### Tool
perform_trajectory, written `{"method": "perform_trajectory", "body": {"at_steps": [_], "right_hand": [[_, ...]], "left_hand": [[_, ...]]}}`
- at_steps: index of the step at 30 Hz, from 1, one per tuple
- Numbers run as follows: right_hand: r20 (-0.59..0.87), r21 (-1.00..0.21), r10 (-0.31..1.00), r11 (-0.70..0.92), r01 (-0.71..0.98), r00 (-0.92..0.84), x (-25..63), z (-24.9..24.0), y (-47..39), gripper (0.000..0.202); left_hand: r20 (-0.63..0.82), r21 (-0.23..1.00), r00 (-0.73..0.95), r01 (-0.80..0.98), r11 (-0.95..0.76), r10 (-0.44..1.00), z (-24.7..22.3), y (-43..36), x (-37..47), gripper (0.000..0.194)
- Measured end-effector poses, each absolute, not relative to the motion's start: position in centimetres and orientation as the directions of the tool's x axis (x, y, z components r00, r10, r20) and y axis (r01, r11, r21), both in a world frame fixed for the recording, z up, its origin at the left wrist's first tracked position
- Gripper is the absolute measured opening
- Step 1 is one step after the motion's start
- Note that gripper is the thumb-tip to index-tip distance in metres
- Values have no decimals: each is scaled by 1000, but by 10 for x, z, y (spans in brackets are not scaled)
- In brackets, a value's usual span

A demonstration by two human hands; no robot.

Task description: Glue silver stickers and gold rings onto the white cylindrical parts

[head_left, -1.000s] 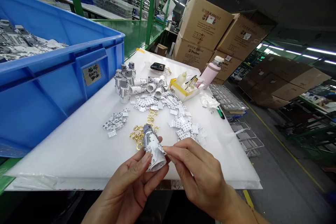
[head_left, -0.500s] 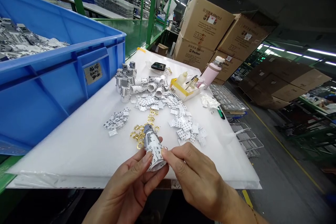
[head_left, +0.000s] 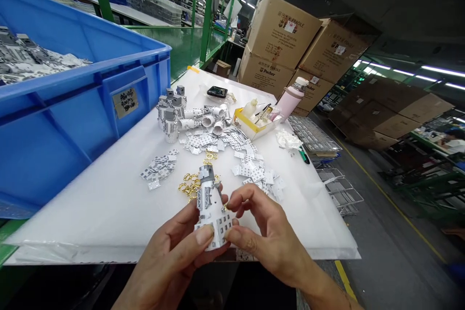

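Note:
A white and grey model tower [head_left: 210, 203], a tapered piece with a grey block top and a plate with square holes low on its side, stands nearly upright in my left hand [head_left: 178, 247]. My left fingers wrap behind it and the thumb presses its lower front. My right hand [head_left: 272, 232] has its thumb and curled index finger at the tower's right edge, with a gap between them. Gold rings [head_left: 189, 185] lie on the table just behind the tower. Loose white plates with holes [head_left: 254, 172] are spread beyond my right hand, and a smaller pile of plates [head_left: 160, 169] lies to the left.
A large blue bin [head_left: 72, 121] full of grey and white parts stands on the left. Several similar towers [head_left: 170, 126] are at the table's back, near a yellow-edged tray [head_left: 250, 128], a pink bottle [head_left: 290, 101] and a green-and-black pen [head_left: 304, 156]. Cardboard boxes [head_left: 283, 34] are stacked behind.
The tower has been turned and tipped more upright, so its plate with square holes now faces me. My right thumb and index finger have spread from a pinch at its edge.

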State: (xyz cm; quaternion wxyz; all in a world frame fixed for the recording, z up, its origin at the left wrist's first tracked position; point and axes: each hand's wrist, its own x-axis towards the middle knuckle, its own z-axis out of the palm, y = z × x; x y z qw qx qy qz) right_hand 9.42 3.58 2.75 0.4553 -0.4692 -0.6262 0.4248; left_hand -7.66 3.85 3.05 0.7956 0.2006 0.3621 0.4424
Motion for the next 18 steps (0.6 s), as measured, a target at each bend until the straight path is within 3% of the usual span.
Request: {"method": "perform_trajectory", "body": {"at_steps": [3,5,7,9,13,18], "right_hand": [[-71,-997,947,-65,30,-315,95,27,36,40],[-144,-976,902,-197,-92,-407,94,27,37,38],[-136,-956,903,-228,-185,-407,91,28,37,37],[-71,-969,939,-146,-201,-337,88,28,36,33],[86,-996,987,89,15,-139,82,27,36,23],[247,-916,967,210,342,67,72,25,34,21]], "left_hand": [[-395,671,374,-506,541,839,25,36,-82,53],[-381,675,420,-483,558,824,22,36,-84,58],[-367,673,445,-479,563,817,21,37,-83,60],[-359,698,392,-489,523,847,22,38,-80,55],[-291,842,116,-440,312,950,23,37,-70,23],[-271,895,-44,-381,234,962,21,33,-59,20]]}}
